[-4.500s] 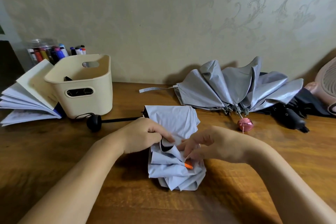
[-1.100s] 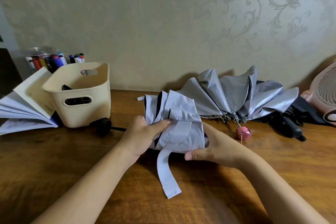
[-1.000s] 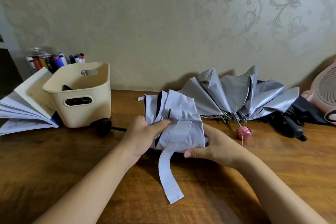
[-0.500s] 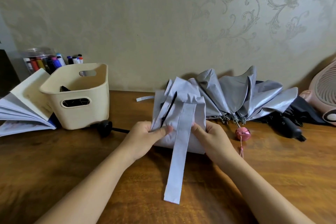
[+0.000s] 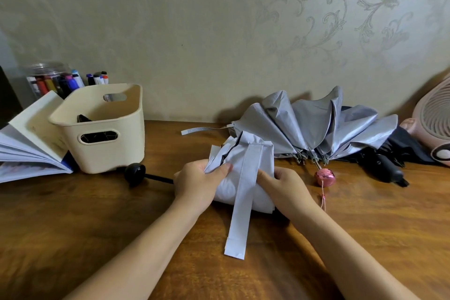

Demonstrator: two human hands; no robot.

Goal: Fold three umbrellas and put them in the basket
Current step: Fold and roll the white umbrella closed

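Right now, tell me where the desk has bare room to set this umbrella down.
Bare wood runs along the near edge, left of the left hand and below the basket. Another patch lies right of the right hand, below the pink charm. The back right is crowded with the silver umbrella.
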